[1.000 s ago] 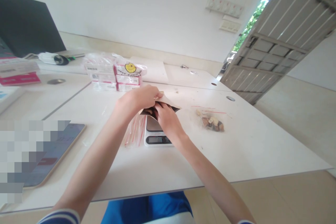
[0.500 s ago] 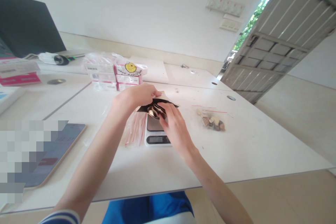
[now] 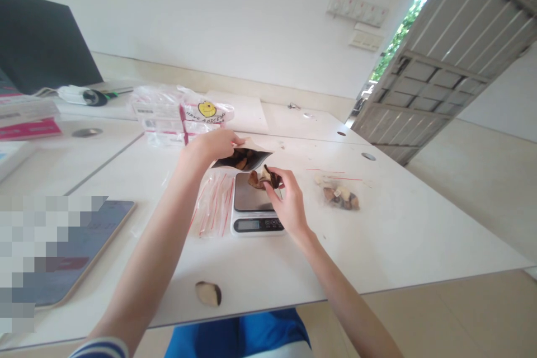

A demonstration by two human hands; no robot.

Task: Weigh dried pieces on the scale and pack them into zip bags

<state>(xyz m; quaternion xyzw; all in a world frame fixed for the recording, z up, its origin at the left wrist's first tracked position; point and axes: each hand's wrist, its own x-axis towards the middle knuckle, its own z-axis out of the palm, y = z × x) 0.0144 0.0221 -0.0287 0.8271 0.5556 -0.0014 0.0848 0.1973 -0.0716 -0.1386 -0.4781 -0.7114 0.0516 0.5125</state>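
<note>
My left hand point(image 3: 210, 145) is shut on the top edge of an open pouch point(image 3: 242, 160), which has a pale outside and a dark lining and shows dried brown pieces inside. My right hand point(image 3: 288, 201) pinches a clump of dried brown pieces point(image 3: 262, 178) just above the steel pan of a digital kitchen scale point(image 3: 251, 204). The scale's pan holds nothing that I can see. One dried piece point(image 3: 208, 293) with a dark rim lies alone near the table's front edge. Flat clear bags with red stripes point(image 3: 212, 204) lie under my left wrist's side of the scale.
A small clear bag of dried pieces point(image 3: 338, 194) lies right of the scale. Plastic-wrapped boxes point(image 3: 180, 114) are stacked behind my hands. A tablet point(image 3: 90, 246) lies at the left, with a laptop point(image 3: 42, 42) behind it. The white table's front edge is close below.
My right hand has moved down and right, out of the pouch, now pinching dried pieces above the scale. The pouch has shifted left. A dried piece now lies near the table's front edge.
</note>
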